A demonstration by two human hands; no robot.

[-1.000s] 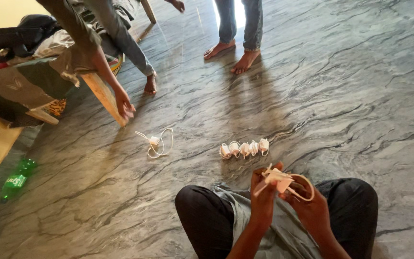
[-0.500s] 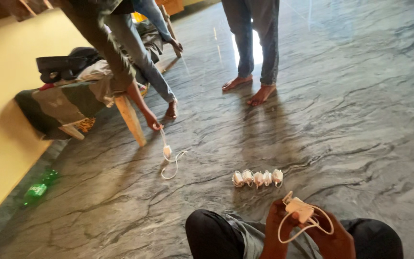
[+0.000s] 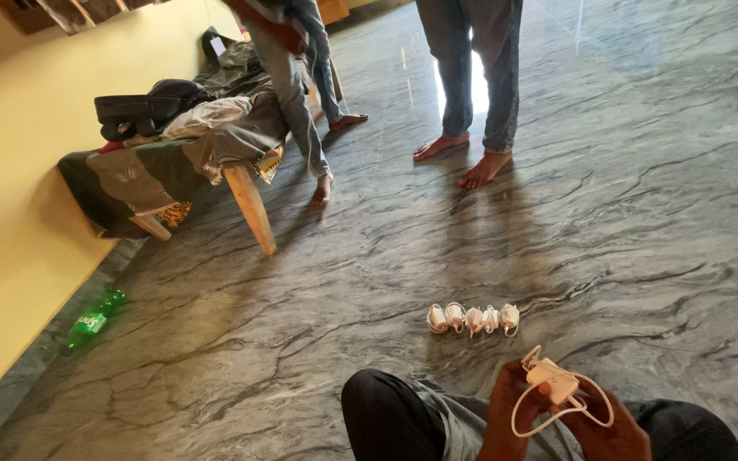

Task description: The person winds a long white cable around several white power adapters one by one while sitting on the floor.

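Seated on floor (image 3: 215, 358), legs crossed. Left hand (image 3: 512, 401) pinches white charger block (image 3: 552, 378) from its left side; right hand (image 3: 612, 431) cups beneath, fingers curled about the loose cable loop (image 3: 561, 414). Block's long axis tilts up-left to down-right, above the lap. Row of wound chargers (image 3: 473, 318) lies just ahead on the floor (nearer the left hand).

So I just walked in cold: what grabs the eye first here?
Low in the frame, both hands, left hand and right hand, hold a white charger with its cable looping below. Just beyond on the grey floor sits a neat row of wound chargers. Farther back, a person's bare feet stand.
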